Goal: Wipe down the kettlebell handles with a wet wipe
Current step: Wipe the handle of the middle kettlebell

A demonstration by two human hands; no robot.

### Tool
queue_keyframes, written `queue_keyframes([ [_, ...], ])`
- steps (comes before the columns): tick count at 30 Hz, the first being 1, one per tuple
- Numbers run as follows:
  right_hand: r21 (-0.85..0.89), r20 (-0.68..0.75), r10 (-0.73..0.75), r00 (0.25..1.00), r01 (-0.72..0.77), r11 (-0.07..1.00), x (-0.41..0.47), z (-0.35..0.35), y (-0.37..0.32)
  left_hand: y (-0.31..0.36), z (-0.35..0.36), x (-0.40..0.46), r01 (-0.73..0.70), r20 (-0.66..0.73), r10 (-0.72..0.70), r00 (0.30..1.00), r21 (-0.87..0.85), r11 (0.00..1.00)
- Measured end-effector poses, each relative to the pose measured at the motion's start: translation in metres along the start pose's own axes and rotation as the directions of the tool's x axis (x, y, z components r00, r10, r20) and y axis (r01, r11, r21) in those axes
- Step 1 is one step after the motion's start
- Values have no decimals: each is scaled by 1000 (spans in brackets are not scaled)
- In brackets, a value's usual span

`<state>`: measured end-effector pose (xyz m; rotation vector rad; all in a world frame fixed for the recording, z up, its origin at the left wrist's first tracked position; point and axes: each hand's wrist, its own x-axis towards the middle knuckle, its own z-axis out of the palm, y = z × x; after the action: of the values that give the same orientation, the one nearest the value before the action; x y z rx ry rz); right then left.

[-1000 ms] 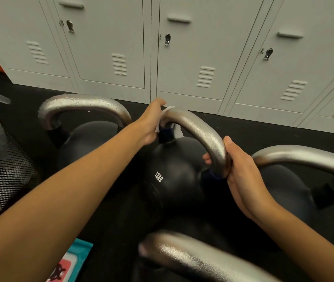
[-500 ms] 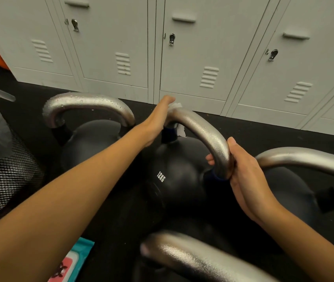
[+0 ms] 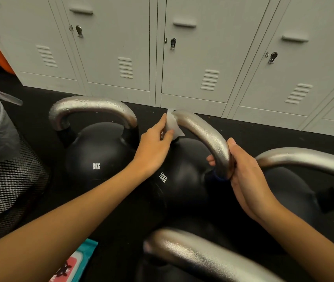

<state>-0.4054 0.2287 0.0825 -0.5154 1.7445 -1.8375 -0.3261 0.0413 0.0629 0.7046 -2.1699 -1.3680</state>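
Left hand (image 3: 155, 148) pinches wipe (image 3: 172, 126) against far end of 12KG handle (image 3: 204, 135). Right hand (image 3: 243, 176) curls round its near end

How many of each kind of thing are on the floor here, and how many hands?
Kettlebells: 4, marked 8KG, marked 12KG, one at right, one nearest the camera
Mesh bins: 1
Wipe packs: 1
Wet wipes: 1
Hands: 2, left hand, right hand
Total: 9
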Motion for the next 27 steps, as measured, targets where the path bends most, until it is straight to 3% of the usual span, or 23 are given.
queue_keyframes([
  [6, -2, -2, 14, 1000, -14, 1000, 0, -1, -1, 12, -3, -1, -251, -150, 277, 949, 173, 952],
  [12, -11, 2, 11, 1000, -11, 1000, 1, -2, 1, -6, 1, 3, -107, -141, 130, 981, 157, 982],
  [18, -22, -1, -3, 1000, 3, 1000, 3, -2, 3, 9, -2, 3, -228, -198, 252, 947, 136, 964],
  [20, -14, -4, 0, 1000, 0, 1000, 3, -2, 3, 15, -2, 0, -362, -188, 402, 896, 215, 907],
  [22, 2, -9, -3, 1000, 3, 1000, 3, -1, 3, 15, -2, -1, -536, -122, 593, 796, 312, 784],
  [25, 5, -8, -12, 1000, 12, 1000, 3, 0, 3, 9, -1, 4, -759, 75, 840, 537, 476, 443],
  [27, 7, 3, -8, 1000, 8, 1000, 3, 0, 2, 11, -2, 6, -814, 193, 880, 435, 501, 293],
])
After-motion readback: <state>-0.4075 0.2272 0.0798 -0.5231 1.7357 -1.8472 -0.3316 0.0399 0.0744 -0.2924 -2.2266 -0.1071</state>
